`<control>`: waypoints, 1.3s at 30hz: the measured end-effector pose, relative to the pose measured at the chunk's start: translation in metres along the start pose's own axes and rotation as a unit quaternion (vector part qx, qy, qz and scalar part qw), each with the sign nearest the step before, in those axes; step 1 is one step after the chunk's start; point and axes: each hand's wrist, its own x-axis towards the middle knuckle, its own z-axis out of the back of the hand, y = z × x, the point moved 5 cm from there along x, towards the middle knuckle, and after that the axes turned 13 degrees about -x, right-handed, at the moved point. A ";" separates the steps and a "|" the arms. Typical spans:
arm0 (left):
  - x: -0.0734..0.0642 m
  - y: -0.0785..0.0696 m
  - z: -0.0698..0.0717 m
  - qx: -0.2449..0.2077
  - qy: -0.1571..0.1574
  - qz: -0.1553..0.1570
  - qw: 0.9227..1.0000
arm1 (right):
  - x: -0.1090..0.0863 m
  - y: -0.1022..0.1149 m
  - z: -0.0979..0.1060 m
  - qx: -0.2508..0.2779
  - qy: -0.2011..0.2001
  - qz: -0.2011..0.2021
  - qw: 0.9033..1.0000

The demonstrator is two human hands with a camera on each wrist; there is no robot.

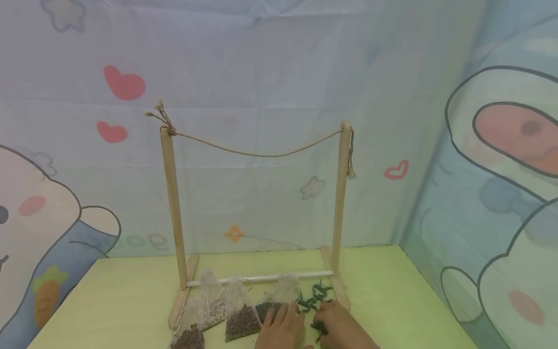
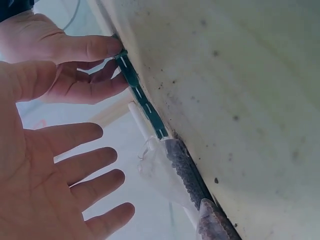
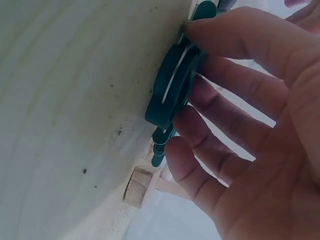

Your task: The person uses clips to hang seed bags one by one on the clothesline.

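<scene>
My right hand pinches a dark green plastic clip at the table surface, thumb on one side and fingers on the other. More green clips lie just beyond it. Fingers spread and straight, my left hand hovers low beside it and holds nothing; its open palm shows in the left wrist view. In the head view its fingertips overlap a sheer bag of dark grains. To the left are sheer bags of brown bits, pale grains and reddish-brown bits.
Behind the bags stands a wooden frame with a left post, a right post and a white bottom rod. A sagging twine rope joins the post tops. Printed cloth surrounds the yellowish table; small dark crumbs lie on it.
</scene>
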 end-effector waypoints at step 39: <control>0.009 0.003 0.056 -0.367 -0.094 0.051 0.924 | 0.007 0.014 0.039 0.438 -0.140 -0.050 0.887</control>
